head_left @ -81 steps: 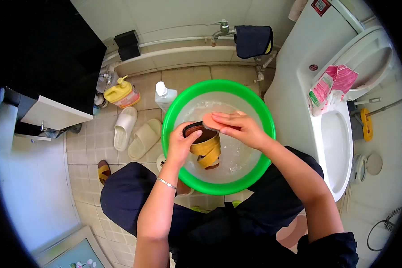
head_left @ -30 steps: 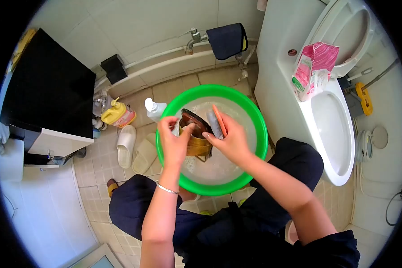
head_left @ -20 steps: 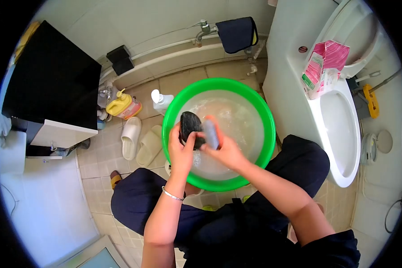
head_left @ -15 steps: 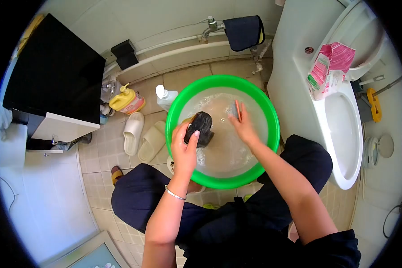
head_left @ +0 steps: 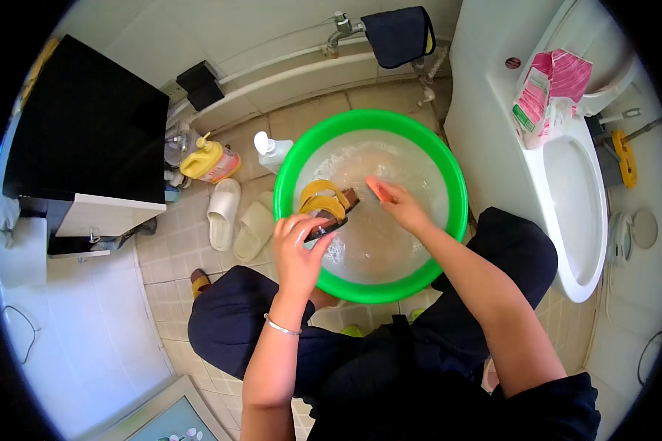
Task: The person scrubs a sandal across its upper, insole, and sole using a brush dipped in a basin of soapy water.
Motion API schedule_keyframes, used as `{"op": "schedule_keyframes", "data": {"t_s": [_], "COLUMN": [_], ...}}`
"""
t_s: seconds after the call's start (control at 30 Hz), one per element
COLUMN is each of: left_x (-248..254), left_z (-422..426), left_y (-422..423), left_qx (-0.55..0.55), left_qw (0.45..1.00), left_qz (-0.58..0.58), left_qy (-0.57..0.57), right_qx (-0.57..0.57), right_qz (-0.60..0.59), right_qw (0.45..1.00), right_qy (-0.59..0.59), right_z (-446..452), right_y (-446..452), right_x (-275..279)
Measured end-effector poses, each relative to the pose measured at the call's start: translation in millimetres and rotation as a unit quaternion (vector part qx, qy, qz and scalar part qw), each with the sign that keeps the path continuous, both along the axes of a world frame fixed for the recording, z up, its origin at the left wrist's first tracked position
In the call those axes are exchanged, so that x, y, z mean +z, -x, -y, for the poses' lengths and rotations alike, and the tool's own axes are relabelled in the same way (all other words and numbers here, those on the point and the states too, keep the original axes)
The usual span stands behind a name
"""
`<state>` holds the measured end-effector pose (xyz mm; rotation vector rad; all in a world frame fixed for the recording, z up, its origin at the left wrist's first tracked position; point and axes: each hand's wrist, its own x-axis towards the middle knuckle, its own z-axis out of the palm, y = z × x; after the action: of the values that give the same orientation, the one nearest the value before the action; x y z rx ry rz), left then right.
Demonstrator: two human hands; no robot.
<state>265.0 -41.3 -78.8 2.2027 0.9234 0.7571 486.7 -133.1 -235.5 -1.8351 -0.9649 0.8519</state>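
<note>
My left hand is closed round the heel end of a sandal with yellow straps and a dark sole. The straps face up, and the sandal is tilted over the left part of a green basin. Cloudy, foamy water fills the basin. In my right hand is an orange scrubbing brush, just right of the sandal's toe and apart from it. Its bristle side looks dark and faces down and left.
Left of the basin stand a white pump bottle, a yellow jug and pale slippers. Another yellow-strapped sandal lies by my left knee. A white toilet is at right; a tap sits on the wall ahead.
The sandal has been turned over: its dark sole faced up before, and now its yellow straps do. The brush has moved a little left and changed its angle, still in my right hand.
</note>
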Motion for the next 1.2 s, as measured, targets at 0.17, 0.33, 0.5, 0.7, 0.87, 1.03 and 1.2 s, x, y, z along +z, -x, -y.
{"op": "schedule_keyframes", "data": {"t_s": [0.17, 0.33, 0.5, 0.7, 0.87, 1.03, 1.2], "left_x": [1, -6, -9, -16, -16, -21, -31], "left_z": [3, 7, 6, 6, 11, 27, 27], "left_y": [-9, -17, -11, -1, 14, 21, 20], "left_qx": [-0.016, 0.002, -0.025, 0.008, 0.034, 0.100, 0.076], "left_qw": [0.999, 0.999, 0.999, 0.999, 0.996, 0.972, 0.993], "left_qz": [0.029, 0.025, 0.028, 0.039, 0.049, 0.036, -0.005], "left_qy": [0.006, -0.032, -0.036, -0.014, 0.062, 0.211, 0.087], "right_qx": [0.100, 0.230, 0.190, 0.209, 0.051, -0.232, 0.009], "right_qz": [-0.018, 0.139, 0.188, 0.137, 0.043, 0.149, 0.009], "right_qw": [0.993, 0.961, 0.959, 0.968, 0.993, 0.944, 1.000], "right_qy": [-0.062, -0.068, -0.096, -0.034, 0.099, 0.183, 0.020], "right_z": [9, 12, 19, 24, 17, 6, 0], "right_y": [20, 43, 37, 45, 11, 13, 20], "right_x": [133, 202, 186, 184, 99, -12, 19]}}
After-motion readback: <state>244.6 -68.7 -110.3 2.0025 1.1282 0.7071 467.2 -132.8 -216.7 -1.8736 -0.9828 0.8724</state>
